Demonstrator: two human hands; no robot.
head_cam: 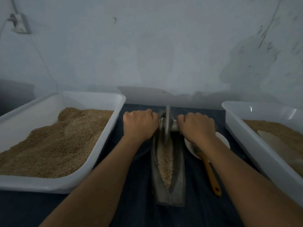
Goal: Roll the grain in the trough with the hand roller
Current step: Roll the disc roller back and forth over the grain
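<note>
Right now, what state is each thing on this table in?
Left hand: grip closed on the roller handle.
Right hand: grip closed on the handle's other end.
Hand roller: disc upright in the trough, toward its far end.
Trough: holds a strip of grain.
Left tray: heaped with grain.
Right tray: partly filled.
White dish: its contents are hidden by the wrist.
Wooden-handled tool: lying idle, its head on the dish.

1. I'm seeing the trough (169,185) lying centred on the table (136,202), grain (165,163) in it.
2. The left tray (91,154) is sitting left, the right tray (255,145) right.
3. The spoon (211,176) is lying between trough and right tray.
</note>
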